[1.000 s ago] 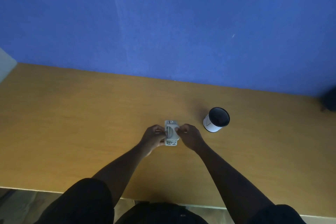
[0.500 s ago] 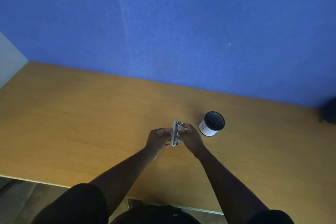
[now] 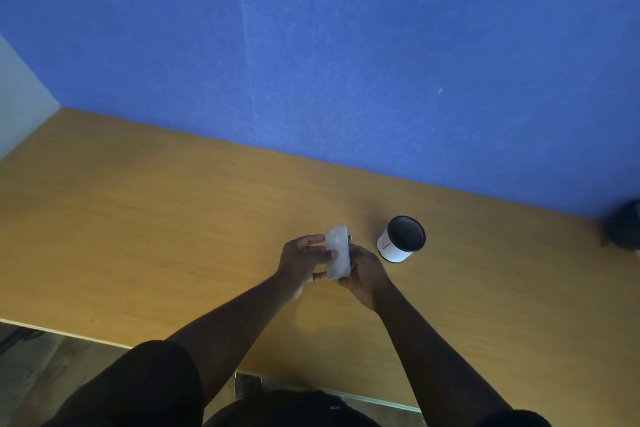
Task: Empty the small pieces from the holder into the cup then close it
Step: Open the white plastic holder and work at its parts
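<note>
A small translucent white plastic holder point(image 3: 337, 251) is held up off the wooden table point(image 3: 138, 236), its pale flat side facing me. My left hand point(image 3: 300, 260) grips its left edge, thumb across the face. My right hand point(image 3: 363, 270) grips its right side from behind. Small metal bits show at the holder's right edge; its contents are hidden. A white cup point(image 3: 401, 238) with a dark inside stands upright on the table just to the right of my hands, open at the top.
A blue wall point(image 3: 346, 62) rises behind the table. A dark object point(image 3: 625, 225) sits at the far right edge of the table. The table's near edge runs along the bottom left.
The holder was lifted from the table and turned over, from open side up, through edge-on, to its flat pale side facing me. Both hands stayed on it.
</note>
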